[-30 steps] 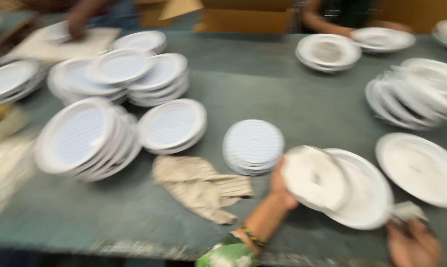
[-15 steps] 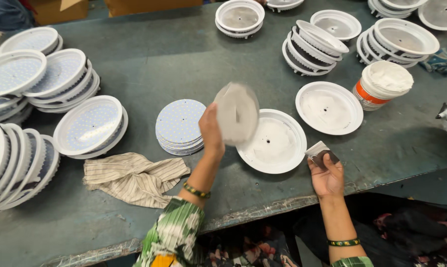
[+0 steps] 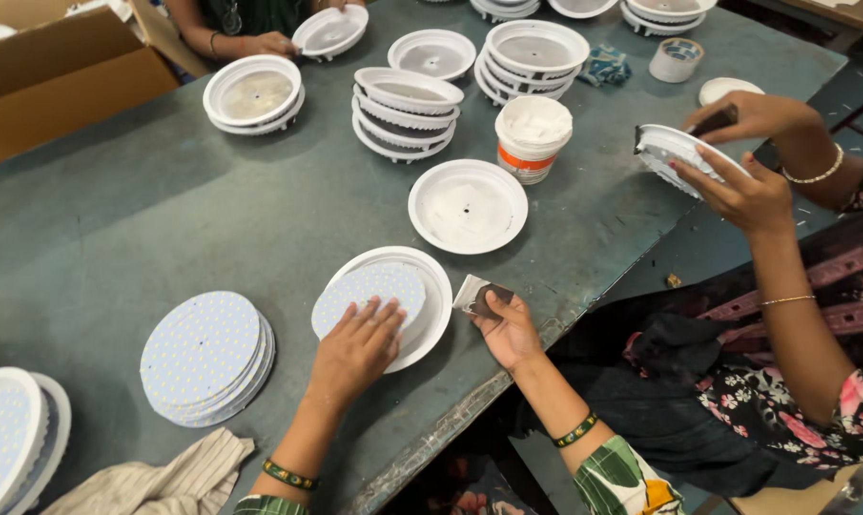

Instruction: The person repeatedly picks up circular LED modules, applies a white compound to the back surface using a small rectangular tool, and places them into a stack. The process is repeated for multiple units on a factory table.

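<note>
Left hand [image 3: 355, 348] presses flat, fingers spread, on the dotted disc [image 3: 369, 296] in the white housing [image 3: 431, 286]; right hand [image 3: 508, 324], just beside, pinches a small pad [image 3: 479, 296]

A grey-green table [image 3: 164, 210] carries stacked white lamp housings [image 3: 408, 110], a pile of LED discs [image 3: 205, 355], a plastic tub [image 3: 533, 136], a striped cloth [image 3: 164, 482] and a cardboard box [image 3: 55, 72].

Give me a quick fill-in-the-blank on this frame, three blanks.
1. The left hand presses a round dotted disc into a white ____.
2. The right hand holds a small scraper at the table's ____.
3. The white tub carries an ____ band.

Missing: housing; edge; orange
</note>
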